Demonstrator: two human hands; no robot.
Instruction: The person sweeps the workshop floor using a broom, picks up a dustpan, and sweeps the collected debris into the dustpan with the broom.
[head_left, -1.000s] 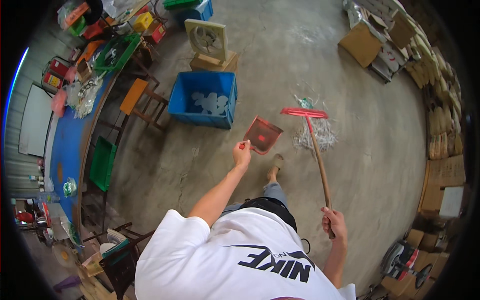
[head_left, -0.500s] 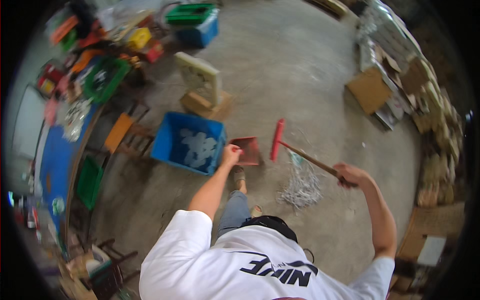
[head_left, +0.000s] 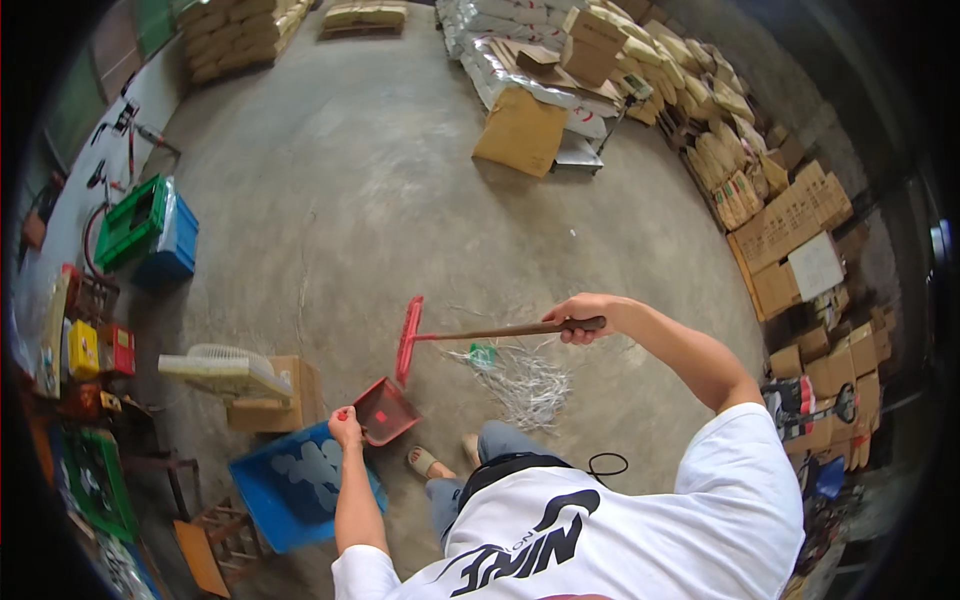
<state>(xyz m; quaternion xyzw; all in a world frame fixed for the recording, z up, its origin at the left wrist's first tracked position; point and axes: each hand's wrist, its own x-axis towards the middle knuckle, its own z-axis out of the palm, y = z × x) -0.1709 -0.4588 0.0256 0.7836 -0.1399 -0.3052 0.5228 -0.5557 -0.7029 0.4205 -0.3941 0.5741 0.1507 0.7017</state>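
In my right hand (head_left: 583, 318) is the brown handle of a broom (head_left: 485, 331), its fingers wrapped round the end. The broom's red head (head_left: 408, 338) points left, close to the far edge of a red dustpan (head_left: 388, 411). My left hand (head_left: 346, 427) is closed on the dustpan's handle, which the fingers mostly hide. On the floor below the broom handle lies a heap of thin whitish strips (head_left: 530, 385), with a small green scrap (head_left: 483, 354) at its edge. A blue bin (head_left: 265, 490) holding pale round pieces (head_left: 312, 470) stands beside my left forearm.
A fan (head_left: 225, 375) and a cardboard box (head_left: 300, 393) stand just beyond the bin. Farther left are stacked green and blue crates (head_left: 178, 240). Cartons and sacks (head_left: 735, 195) line the right side, and a tan cardboard piece (head_left: 520, 132) leans at the back.
The view has swung to the right. The dustpan has moved away from the bin's side, out in front of my feet, and the broom head is now nearer to it.
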